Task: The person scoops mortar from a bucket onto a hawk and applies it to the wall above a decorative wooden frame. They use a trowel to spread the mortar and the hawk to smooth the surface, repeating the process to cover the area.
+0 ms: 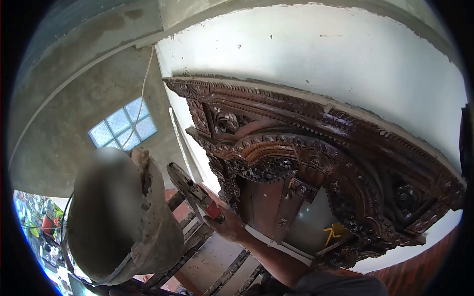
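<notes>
My right hand [228, 226] reaches in from the lower right, its fingers closed round a mortar-caked trowel [186, 181] with a red part near the grip. The trowel points up and left, beside the rim of a cement-crusted bucket [165, 237]. That bucket stands close to the camera and leans, its mouth towards me. Its inside is blurred, so I cannot make out what it contains. A wire handle hangs at its lower edge. My left hand is out of sight.
Dark carved woodwork [316, 153] frames a doorway in the white wall [306, 49]. Below the hand lie mortar-spattered scaffold slats [229, 271], with gaps between them. A glass-block window [121, 123] sits in the grey wall [54, 133], and a thin cable [146, 81] hangs in front.
</notes>
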Tool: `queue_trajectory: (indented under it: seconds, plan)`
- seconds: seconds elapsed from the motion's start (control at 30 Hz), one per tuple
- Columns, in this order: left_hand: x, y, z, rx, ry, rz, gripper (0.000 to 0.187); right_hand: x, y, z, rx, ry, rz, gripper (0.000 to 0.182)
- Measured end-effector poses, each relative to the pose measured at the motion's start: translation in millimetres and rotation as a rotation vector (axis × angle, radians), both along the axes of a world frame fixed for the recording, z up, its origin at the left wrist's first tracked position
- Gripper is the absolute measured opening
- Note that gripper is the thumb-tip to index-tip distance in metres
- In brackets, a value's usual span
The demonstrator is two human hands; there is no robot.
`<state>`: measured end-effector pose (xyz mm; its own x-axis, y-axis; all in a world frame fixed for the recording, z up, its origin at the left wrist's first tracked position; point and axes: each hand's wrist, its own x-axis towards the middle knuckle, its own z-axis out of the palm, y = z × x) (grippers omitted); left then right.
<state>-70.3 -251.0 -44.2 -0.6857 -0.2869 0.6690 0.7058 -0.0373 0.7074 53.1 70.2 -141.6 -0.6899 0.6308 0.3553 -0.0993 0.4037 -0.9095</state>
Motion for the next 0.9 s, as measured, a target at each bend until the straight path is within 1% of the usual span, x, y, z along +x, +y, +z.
queue_trajectory:
  seconds: [0.03,0.13,0.17,0.2,0.23,0.27,0.3,0.37,0.4,0.43,0.47,0.53,0.57,0.67,0.77,0.8,0.87,0.9]
  plan:
    - [2.0,-2.4,-4.8,-0.006,-0.003,0.004,0.068,-2.6,-3.3,-5.2,0.060,0.044,-0.032,0.046]
    - [8.6,-9.8,-17.0,-0.009,-0.001,-0.032,0.067,0.1,-4.7,0.9,-0.066,-0.053,-0.026,0.049]
    - [10.0,-10.7,-20.6,0.007,0.011,-0.075,0.067,-6.5,-4.0,-9.6,-0.032,-0.039,-0.087,0.045]
    - [8.1,-12.4,-24.5,0.058,0.039,-0.170,0.067,-10.7,-3.2,-16.0,0.001,0.012,-0.101,0.043]
    - [8.3,-10.9,-25.4,0.144,0.086,-0.319,0.067,-12.5,-1.2,-17.5,0.032,0.062,-0.116,0.042]
    - [2.9,-1.7,-32.8,-0.211,-0.043,0.271,0.066,-11.6,-3.0,-16.3,0.028,0.079,-0.115,0.041]
    - [4.6,-0.7,-33.8,-0.172,-0.082,0.170,0.062,-10.7,-4.9,-15.2,0.025,0.096,-0.115,0.039]
    - [8.8,1.5,-26.2,-0.230,-0.133,0.224,0.058,-9.6,-5.7,-10.9,-0.026,0.081,-0.083,0.037]
    - [13.9,1.3,-21.1,-0.315,-0.181,0.253,0.058,-8.7,-6.5,-13.4,-0.041,0.061,-0.061,0.040]
    - [8.7,-5.6,-23.7,-0.300,-0.223,0.151,0.058,-9.0,-3.3,-15.0,-0.047,0.046,-0.040,0.043]
    - [7.0,-8.9,-26.0,-0.298,-0.239,0.118,0.058,-9.6,-1.7,-16.4,-0.053,0.033,-0.021,0.046]
    - [5.2,-10.3,-29.2,-0.286,-0.263,0.047,0.058,-10.6,0.1,-16.6,-0.003,0.050,-0.030,0.045]
    - [3.2,-11.4,-32.0,-0.263,-0.258,0.033,0.059,-9.7,0.1,-17.5,0.021,0.055,-0.034,0.045]
    - [8.4,-0.7,-28.7,-0.204,-0.256,0.091,0.062,-11.9,0.9,-20.2,-0.023,0.069,-0.005,0.042]
    - [5.0,-10.7,-32.3,-0.279,-0.203,0.065,0.066,-13.7,-3.0,-20.1,0.006,0.210,-0.002,0.025]
    - [3.8,-6.1,-32.5,-0.340,-0.042,0.139,0.063,-15.8,-0.7,-23.1,0.011,0.222,0.007,0.028]
    - [-13.2,-19.1,-45.9,-0.341,-0.029,0.134,0.060,-18.1,3.3,-29.7,0.016,0.239,0.027,0.035]
    - [-9.5,-17.0,-45.2,-0.358,0.025,0.111,0.060,-17.2,3.5,-28.4,0.058,0.212,0.008,0.037]
